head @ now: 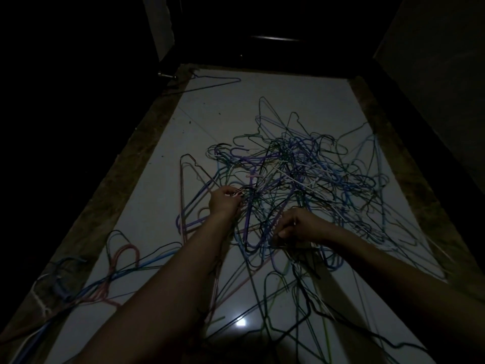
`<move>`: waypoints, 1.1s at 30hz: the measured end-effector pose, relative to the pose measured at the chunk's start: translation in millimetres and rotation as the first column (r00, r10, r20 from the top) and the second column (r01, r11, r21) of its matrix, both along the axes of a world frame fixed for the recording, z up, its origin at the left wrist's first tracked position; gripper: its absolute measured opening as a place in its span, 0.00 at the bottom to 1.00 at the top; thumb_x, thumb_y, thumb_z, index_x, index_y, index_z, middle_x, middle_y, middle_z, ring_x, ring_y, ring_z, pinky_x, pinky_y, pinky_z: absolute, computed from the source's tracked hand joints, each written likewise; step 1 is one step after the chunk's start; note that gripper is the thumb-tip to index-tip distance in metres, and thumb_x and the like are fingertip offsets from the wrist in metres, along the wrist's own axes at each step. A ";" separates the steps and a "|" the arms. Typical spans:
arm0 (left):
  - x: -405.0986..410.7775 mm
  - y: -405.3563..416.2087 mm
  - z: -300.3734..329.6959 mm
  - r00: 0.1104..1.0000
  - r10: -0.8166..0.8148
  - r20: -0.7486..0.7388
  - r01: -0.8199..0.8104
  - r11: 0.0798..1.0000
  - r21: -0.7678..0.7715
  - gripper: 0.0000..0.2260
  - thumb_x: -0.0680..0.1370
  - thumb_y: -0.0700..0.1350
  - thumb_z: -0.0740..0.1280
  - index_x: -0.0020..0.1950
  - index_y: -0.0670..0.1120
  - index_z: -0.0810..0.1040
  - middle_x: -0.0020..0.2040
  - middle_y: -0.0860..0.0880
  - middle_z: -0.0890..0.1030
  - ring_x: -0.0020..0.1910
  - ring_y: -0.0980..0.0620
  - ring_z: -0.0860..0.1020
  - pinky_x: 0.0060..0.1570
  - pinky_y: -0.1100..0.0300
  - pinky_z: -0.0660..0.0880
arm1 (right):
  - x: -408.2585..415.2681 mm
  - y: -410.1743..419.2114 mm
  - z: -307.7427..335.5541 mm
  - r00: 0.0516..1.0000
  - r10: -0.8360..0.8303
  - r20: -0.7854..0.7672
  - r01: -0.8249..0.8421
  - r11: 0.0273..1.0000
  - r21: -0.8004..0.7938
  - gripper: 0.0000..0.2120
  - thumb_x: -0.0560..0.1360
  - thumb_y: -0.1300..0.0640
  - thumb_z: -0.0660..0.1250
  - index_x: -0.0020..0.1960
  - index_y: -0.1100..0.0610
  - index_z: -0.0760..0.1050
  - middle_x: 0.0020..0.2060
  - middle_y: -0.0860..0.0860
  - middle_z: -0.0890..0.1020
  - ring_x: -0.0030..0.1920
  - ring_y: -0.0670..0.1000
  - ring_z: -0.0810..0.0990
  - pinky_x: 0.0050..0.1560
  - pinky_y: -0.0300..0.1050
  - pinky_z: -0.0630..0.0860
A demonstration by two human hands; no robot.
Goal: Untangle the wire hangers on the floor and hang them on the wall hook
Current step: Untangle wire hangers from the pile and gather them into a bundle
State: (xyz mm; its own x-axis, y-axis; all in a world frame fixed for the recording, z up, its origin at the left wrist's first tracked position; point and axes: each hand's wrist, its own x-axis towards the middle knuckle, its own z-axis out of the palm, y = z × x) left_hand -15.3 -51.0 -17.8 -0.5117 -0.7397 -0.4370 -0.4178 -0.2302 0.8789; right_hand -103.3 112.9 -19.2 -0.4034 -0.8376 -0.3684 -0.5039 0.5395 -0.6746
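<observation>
A big knot of wire hangers point(294, 177) is lying heaped on the pale floor point(215, 114), stretching away from the person toward the dark far wall, with its densest part sitting just beyond and slightly to the right of both hands. The left hand point(224, 200) is reaching into the near left edge of the heap, its fingers curling around some thin wires, one of them looking pinkish. The right hand point(299, 225) is working closer to the body, pinching wires near a purple hanger point(258, 232) whose long sides are running roughly toward the person. In this dim light it is not possible to say exactly which hanger either hand is holding.

The right hand is sitting nearer to the heap's centre; the left is nearer to the loose hangers trailing off to the left. Freeing one hanger is probably going to mean drawing it back toward the body, along its length, rather than sideways through the knot.

Farther out, a pink hanger point(123, 258) and a few blue ones are lying apart at the lower left, and a single hanger point(210, 84) is resting alone by the far left edge. No wall hook is showing.
</observation>
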 end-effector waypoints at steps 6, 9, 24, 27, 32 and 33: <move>-0.8 1.0 0.5 0.999 -0.030 -0.014 0.031 0.999 0.045 0.08 0.72 0.30 0.69 0.44 0.42 0.74 0.47 0.43 0.77 0.46 0.45 0.76 0.52 0.51 0.76 | -3.9 0.8 8.4 0.997 -0.025 0.068 0.023 0.999 0.024 0.07 0.73 0.68 0.67 0.50 0.64 0.82 0.37 0.43 0.78 0.35 0.38 0.76 0.33 0.25 0.69; -0.2 2.1 0.3 0.998 -0.061 -0.022 0.062 0.997 0.054 0.16 0.70 0.28 0.70 0.37 0.47 0.70 0.47 0.42 0.77 0.48 0.43 0.77 0.55 0.45 0.76 | -2.4 -7.2 12.4 0.995 -0.020 0.100 0.015 0.999 0.042 0.07 0.74 0.67 0.67 0.50 0.64 0.82 0.37 0.43 0.78 0.37 0.39 0.76 0.34 0.27 0.71; 3.0 5.0 2.3 0.990 -0.127 -0.066 0.122 0.990 -0.070 0.13 0.69 0.27 0.69 0.44 0.44 0.73 0.46 0.41 0.78 0.39 0.43 0.77 0.41 0.52 0.77 | -5.0 -14.3 7.4 0.992 -0.010 0.124 0.000 0.997 0.082 0.08 0.74 0.66 0.68 0.51 0.62 0.82 0.37 0.43 0.81 0.35 0.38 0.79 0.38 0.33 0.73; 1.4 4.8 5.3 0.995 -0.048 -0.087 0.049 0.999 0.007 0.13 0.70 0.24 0.65 0.46 0.40 0.74 0.42 0.39 0.78 0.29 0.44 0.74 0.28 0.59 0.72 | -0.6 -17.5 8.0 0.995 -0.040 0.088 0.032 0.995 0.099 0.08 0.75 0.62 0.67 0.52 0.58 0.82 0.43 0.47 0.82 0.44 0.45 0.79 0.47 0.41 0.75; -0.8 4.2 7.1 0.994 0.009 -0.106 -0.004 0.999 0.053 0.12 0.73 0.24 0.63 0.44 0.41 0.73 0.42 0.39 0.77 0.28 0.45 0.74 0.22 0.63 0.71 | 17.3 -18.1 2.7 0.975 -0.185 0.124 0.183 0.983 0.027 0.04 0.72 0.48 0.70 0.46 0.46 0.82 0.43 0.41 0.81 0.48 0.45 0.78 0.56 0.46 0.72; -1.0 4.1 7.0 0.994 0.003 -0.108 0.003 0.999 0.054 0.13 0.72 0.24 0.64 0.42 0.42 0.72 0.41 0.39 0.77 0.29 0.45 0.74 0.25 0.61 0.72 | 21.3 -18.7 2.3 0.967 -0.210 0.142 0.213 0.977 -0.011 0.03 0.72 0.48 0.71 0.43 0.46 0.82 0.42 0.41 0.81 0.47 0.44 0.78 0.57 0.47 0.72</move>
